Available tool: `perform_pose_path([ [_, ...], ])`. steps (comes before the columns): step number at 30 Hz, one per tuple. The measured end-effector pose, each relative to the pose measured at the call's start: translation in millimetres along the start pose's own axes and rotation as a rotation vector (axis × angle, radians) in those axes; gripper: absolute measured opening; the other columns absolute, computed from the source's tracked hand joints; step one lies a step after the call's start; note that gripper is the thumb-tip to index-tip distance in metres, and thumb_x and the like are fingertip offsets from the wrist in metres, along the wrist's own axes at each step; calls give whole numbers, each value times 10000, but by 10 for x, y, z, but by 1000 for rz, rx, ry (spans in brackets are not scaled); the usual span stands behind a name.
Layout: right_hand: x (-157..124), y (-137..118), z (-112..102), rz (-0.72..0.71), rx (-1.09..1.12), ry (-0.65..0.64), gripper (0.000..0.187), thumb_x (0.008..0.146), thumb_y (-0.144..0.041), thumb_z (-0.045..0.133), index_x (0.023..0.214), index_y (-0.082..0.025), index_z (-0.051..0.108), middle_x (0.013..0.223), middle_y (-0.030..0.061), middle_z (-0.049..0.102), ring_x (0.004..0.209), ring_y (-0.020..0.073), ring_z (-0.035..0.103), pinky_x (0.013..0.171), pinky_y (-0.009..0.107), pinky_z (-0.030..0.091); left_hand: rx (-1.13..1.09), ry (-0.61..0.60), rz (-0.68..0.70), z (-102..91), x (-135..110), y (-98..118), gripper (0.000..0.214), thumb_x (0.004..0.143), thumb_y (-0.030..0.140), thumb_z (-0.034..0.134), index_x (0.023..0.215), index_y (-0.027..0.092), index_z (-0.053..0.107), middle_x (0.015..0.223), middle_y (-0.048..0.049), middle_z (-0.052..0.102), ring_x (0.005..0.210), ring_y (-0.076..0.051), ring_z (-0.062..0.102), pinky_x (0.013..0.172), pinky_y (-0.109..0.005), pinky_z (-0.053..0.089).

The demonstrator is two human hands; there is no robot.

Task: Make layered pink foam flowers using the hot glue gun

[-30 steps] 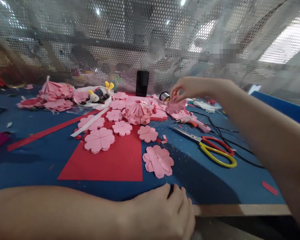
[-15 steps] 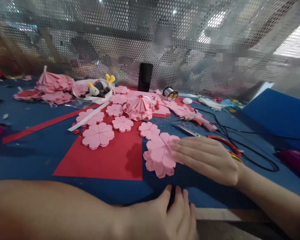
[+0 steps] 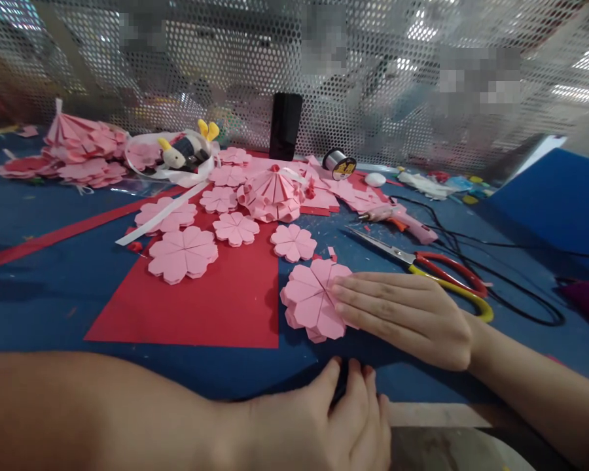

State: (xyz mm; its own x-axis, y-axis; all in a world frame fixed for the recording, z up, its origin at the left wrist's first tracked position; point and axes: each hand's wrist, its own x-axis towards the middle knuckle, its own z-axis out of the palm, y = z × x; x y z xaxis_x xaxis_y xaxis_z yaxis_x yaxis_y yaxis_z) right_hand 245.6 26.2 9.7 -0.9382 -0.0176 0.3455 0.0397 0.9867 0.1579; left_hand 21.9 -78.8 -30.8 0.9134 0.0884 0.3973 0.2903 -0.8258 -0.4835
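My right hand [image 3: 402, 317] lies with straight fingers on the right side of a pink paper flower [image 3: 317, 297], on top of a small stack of similar flowers. Its thumb is hidden. Nearer to me, at the table's front edge, my left hand [image 3: 346, 409] rests palm down, with a gap between thumb and fingers and nothing visible in it. A smaller pink paper flower [image 3: 293, 243] lies just behind the stack. To the left, a red paper sheet [image 3: 216, 314] bears more flat flowers, among them a large one [image 3: 182, 254].
Scissors [image 3: 402, 255] and a pink glue gun [image 3: 402, 219] with a black cord lie at the right. Behind are a pleated paper ornament [image 3: 275, 196], a wire spool [image 3: 339, 163], a dark phone [image 3: 285, 127] and a plush duck [image 3: 186, 150]. Perforated metal [image 3: 235, 72] closes the back.
The top flower, earlier raised and tilted, now sits lower and flatter on the stack under my right hand. My left hand stays near the edge. The view has shifted slightly.
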Motion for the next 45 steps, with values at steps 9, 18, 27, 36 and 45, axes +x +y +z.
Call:
perform_pose_path([
  [9, 56, 13, 57, -15, 5, 21, 367, 971, -97, 373, 1259, -51, 596, 1294, 171, 653, 1349, 237, 493, 1093, 422, 491, -4, 12, 17, 13, -5, -11, 417, 963, 238, 406, 1259, 65, 642, 1200, -167, 696, 1096, -293, 658, 855, -372, 577],
  [18, 45, 30, 99, -26, 6, 9, 369, 983, -116, 363, 1270, -35, 581, 1300, 168, 650, 1365, 237, 473, 1102, 428, 478, 29, -12, 36, -16, 6, -44, 425, 974, 210, 370, 1271, 70, 639, 1208, -151, 701, 1100, -288, 664, 845, -365, 585],
  [27, 115, 9, 20, -18, -11, -10, 332, 974, -103, 400, 1222, -30, 607, 1258, 178, 672, 1314, 240, 531, 1084, 412, 497, -24, 25, -87, -21, -2, 3, 378, 993, 221, 392, 1232, 121, 667, 1173, -117, 722, 1062, -271, 672, 833, -446, 612],
  [36, 89, 15, 50, -26, 6, 10, 357, 987, -118, 358, 1242, -85, 606, 1304, 139, 653, 1359, 215, 480, 1102, 408, 479, -7, -18, -209, -46, -13, 116, 356, 1005, 262, 412, 1244, 185, 664, 1233, -66, 703, 1084, -259, 654, 746, -436, 646],
  [45, 53, 48, 100, -48, 16, -11, 342, 980, -114, 389, 1235, -53, 609, 1302, 164, 650, 1377, 222, 458, 1113, 413, 467, -15, 24, -285, 8, -43, 166, 322, 988, 287, 473, 1229, 208, 672, 1248, -61, 695, 1067, -283, 640, 737, -509, 628],
])
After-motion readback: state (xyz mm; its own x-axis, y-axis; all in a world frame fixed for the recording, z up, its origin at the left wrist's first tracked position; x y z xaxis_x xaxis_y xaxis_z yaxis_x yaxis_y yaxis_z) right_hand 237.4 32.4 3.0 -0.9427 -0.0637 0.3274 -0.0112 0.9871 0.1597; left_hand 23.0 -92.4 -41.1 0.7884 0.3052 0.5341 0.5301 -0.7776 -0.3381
